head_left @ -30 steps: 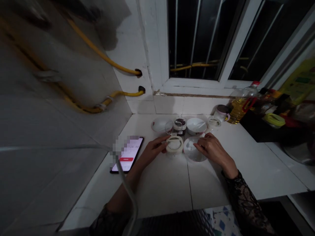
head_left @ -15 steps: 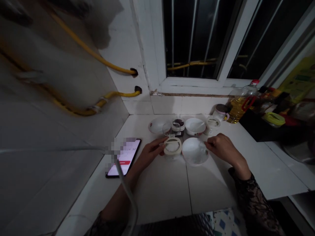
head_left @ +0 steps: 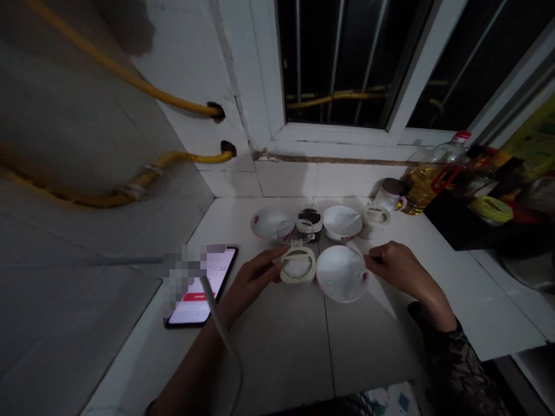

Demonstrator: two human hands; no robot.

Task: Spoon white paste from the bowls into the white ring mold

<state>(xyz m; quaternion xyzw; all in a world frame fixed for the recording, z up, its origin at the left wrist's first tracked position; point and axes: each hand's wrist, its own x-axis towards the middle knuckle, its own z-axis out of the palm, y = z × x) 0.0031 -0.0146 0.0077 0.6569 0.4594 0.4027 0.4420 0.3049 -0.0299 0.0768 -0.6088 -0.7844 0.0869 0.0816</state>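
My left hand [head_left: 248,284] is half open, its fingers together and slightly curled, with the tips at the edge of a round clear container with a cream ring [head_left: 297,266]. I can't see it gripping anything. My right hand [head_left: 401,270] is loosely open, its fingertips [head_left: 372,260] at the rim of a pink-edged white bowl [head_left: 341,274], though I can't tell whether they touch it. The container and bowl sit almost side by side in the middle of the counter.

Just behind them is a row: a white saucer [head_left: 269,222], a clear glass cup [head_left: 288,231], a jar of dark filling [head_left: 310,222], a white bowl with a spoon [head_left: 341,223], and a small cream jar [head_left: 376,222]. Farther right stand a mug [head_left: 391,195], a bottle of cooking oil [head_left: 427,186] and a black tray [head_left: 455,228]. A white cable [head_left: 219,326] crosses my view over the left forearm, and a lit phone [head_left: 197,294] lies left of that hand.

All this rests on a white tiled counter [head_left: 281,358], below a dark barred window [head_left: 342,63] and yellow gas hoses [head_left: 143,182].
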